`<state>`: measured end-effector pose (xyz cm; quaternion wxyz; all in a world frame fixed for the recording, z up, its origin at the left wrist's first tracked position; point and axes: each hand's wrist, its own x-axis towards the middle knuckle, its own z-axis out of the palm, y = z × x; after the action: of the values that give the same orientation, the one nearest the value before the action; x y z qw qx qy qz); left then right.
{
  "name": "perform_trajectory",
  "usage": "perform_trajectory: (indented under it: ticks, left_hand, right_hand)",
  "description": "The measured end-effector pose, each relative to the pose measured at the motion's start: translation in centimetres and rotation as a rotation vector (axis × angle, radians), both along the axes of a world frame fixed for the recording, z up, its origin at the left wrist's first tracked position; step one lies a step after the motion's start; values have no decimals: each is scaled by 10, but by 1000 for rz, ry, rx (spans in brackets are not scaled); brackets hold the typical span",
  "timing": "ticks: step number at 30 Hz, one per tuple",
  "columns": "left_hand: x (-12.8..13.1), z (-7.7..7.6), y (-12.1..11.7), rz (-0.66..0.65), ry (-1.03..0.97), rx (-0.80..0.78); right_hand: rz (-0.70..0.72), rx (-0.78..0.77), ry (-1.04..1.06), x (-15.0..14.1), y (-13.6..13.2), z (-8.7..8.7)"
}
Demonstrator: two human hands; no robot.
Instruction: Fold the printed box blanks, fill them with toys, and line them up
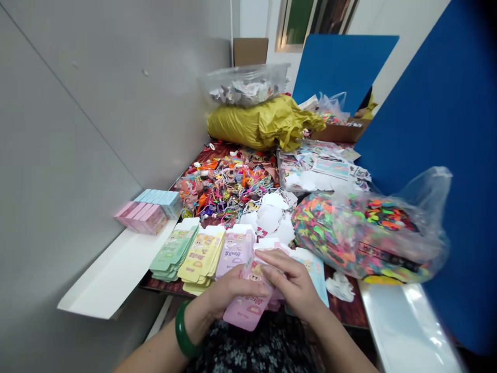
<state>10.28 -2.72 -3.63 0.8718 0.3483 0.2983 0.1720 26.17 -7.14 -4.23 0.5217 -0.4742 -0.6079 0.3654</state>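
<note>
A flat pink carton [245, 312] with cartoon print is held in front of my body, tilted toward me. My left hand [236, 290] grips it from the left side, thumb across its face. My right hand [289, 282] is curled over its upper right edge, fingers on the card. Just beyond lie stacks of flat cartons: green [173, 249], yellow [202, 254], purple [234, 248] and light blue [311, 265]. A further pink stack is mostly hidden behind my hands.
Folded pink boxes [143, 217] and blue boxes [160, 199] stand on a white card tray [104, 269] at left. Colourful trinkets [229, 181] heap mid-table. A clear bag [373, 235] of bright pieces sits right. A yellow sack [256, 124] lies behind; blue panels [435, 155] border the right.
</note>
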Motion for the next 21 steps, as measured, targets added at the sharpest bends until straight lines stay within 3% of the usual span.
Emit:
perform_trajectory:
  ticks: [4,7,10,12,14,16,17,21]
  left_hand:
    - [2,-2,-1,16,-10,-44]
    - [2,-3,1,110,108,18]
    - [-4,-7,7,242,228,424]
    - [-10,-11,10,177,253,772]
    - [-14,-15,13,69,236,985]
    - [-16,-19,14,29,230,980]
    - [-17,-20,15,47,242,917]
    - [-22,-26,20,170,331,615]
  right_hand:
    - [10,-22,-55,1,3,0]
    - [-102,-152,-4,6,10,-2]
    - [-214,-297,161,9,18,-7]
    - [-172,-344,156,8,22,-11]
    - [-55,-363,30,9,29,-11]
    - [-36,-339,-199,20,41,-4]
    - [-98,-310,-318,32,50,3]
    - [-512,-210,-605,108,99,42]
